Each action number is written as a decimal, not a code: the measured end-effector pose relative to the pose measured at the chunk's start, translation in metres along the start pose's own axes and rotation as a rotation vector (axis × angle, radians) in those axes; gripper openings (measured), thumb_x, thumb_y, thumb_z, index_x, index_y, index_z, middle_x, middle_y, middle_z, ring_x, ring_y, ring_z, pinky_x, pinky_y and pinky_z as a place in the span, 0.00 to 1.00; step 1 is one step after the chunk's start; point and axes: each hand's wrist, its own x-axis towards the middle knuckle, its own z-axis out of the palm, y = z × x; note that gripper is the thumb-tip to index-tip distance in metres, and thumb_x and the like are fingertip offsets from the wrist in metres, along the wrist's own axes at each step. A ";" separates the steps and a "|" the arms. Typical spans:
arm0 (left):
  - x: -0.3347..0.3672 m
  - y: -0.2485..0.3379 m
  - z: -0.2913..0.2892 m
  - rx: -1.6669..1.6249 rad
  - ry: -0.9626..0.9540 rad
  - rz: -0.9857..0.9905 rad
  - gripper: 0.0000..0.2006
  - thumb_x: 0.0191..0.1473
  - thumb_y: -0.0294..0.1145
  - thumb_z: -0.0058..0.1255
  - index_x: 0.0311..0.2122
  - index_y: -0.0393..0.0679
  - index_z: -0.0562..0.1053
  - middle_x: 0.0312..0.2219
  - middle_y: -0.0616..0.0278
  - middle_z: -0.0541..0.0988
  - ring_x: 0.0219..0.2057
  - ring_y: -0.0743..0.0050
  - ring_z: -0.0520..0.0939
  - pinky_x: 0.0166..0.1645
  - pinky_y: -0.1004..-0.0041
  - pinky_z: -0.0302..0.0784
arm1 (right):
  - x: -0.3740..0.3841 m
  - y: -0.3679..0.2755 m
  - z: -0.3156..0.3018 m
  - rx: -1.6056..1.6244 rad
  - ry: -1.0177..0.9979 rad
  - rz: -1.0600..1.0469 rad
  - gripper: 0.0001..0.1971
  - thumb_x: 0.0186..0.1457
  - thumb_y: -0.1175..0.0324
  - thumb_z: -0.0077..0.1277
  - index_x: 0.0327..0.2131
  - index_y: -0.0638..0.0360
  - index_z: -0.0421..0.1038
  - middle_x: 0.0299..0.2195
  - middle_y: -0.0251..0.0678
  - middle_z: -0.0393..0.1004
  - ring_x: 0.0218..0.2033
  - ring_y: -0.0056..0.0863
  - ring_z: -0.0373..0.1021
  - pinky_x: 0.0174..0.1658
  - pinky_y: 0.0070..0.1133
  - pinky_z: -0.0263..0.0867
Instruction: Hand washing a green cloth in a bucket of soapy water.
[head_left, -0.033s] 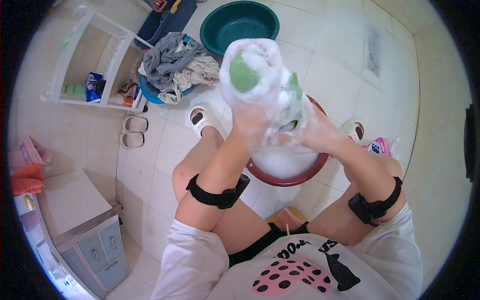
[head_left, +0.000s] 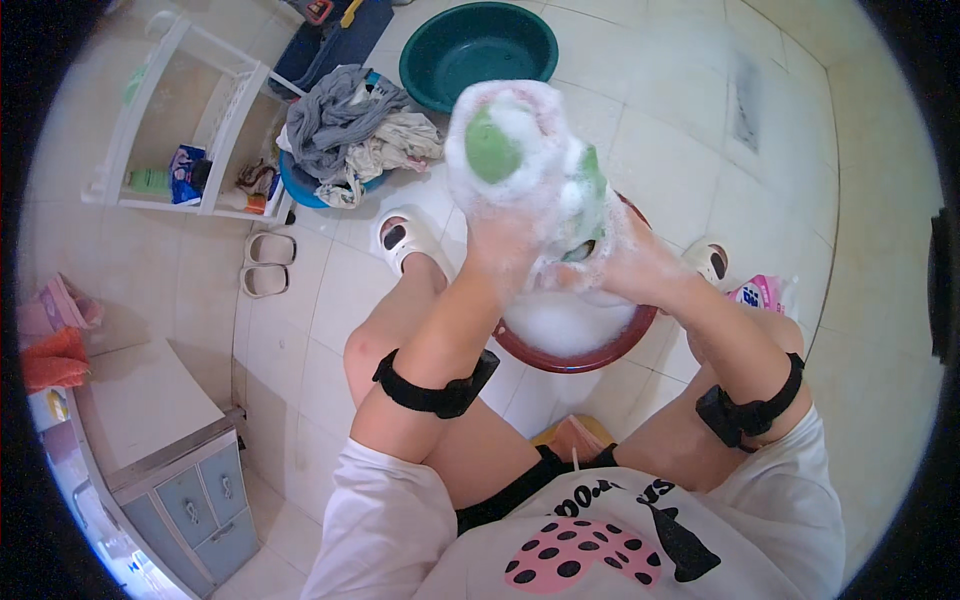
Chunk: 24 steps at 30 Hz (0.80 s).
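Note:
Over the red-brown basin (head_left: 560, 361), thick white foam covers both of my hands. My left hand (head_left: 503, 240) is closed on a foamy, rounded shoe-like thing (head_left: 494, 152) with a green oval patch and a pinkish edge; suds hide most of its shape and my fingers. Beside it, my right hand (head_left: 640, 262) is closed around a narrow green foam-covered tool (head_left: 590, 185), whose kind I cannot make out. The two things are close together. White suds (head_left: 570, 322) fill the part of the basin that shows below my hands.
Beyond my hands stands a green basin (head_left: 478, 95). To its left, a blue basin (head_left: 300, 188) is heaped with clothes (head_left: 345, 125). A white shelf (head_left: 215, 130), beige slippers (head_left: 268, 262) and a grey cabinet (head_left: 190, 505) line the left side. A pink packet (head_left: 758, 294) lies right.
The foamy shoe-like thing in my left hand has shifted slightly right and toward me. Both hands keep their holds.

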 end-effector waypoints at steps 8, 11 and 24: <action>0.024 0.019 -0.019 -0.882 -0.577 -0.409 0.31 0.36 0.38 0.55 0.48 0.40 0.59 0.43 0.52 0.65 0.44 0.64 0.69 0.48 0.68 0.64 | -0.008 -0.003 -0.036 0.823 -0.538 0.408 0.32 0.35 0.65 0.57 0.47 0.60 0.56 0.41 0.39 0.64 0.44 0.30 0.61 0.46 0.23 0.57; 0.012 0.015 -0.011 -1.028 -0.744 -0.494 0.44 0.32 0.44 0.56 0.54 0.42 0.49 0.50 0.44 0.57 0.49 0.49 0.64 0.50 0.61 0.62 | -0.012 0.014 -0.033 1.133 -0.763 0.393 0.32 0.35 0.65 0.57 0.46 0.60 0.56 0.40 0.39 0.65 0.43 0.30 0.62 0.46 0.23 0.57; 0.008 0.026 -0.004 -0.455 -0.647 -0.511 0.19 0.36 0.22 0.50 0.39 0.34 0.68 0.31 0.58 0.74 0.31 0.77 0.75 0.35 0.78 0.71 | -0.012 0.007 0.007 0.778 -0.448 0.199 0.30 0.35 0.65 0.56 0.45 0.59 0.58 0.38 0.39 0.67 0.40 0.32 0.64 0.43 0.24 0.59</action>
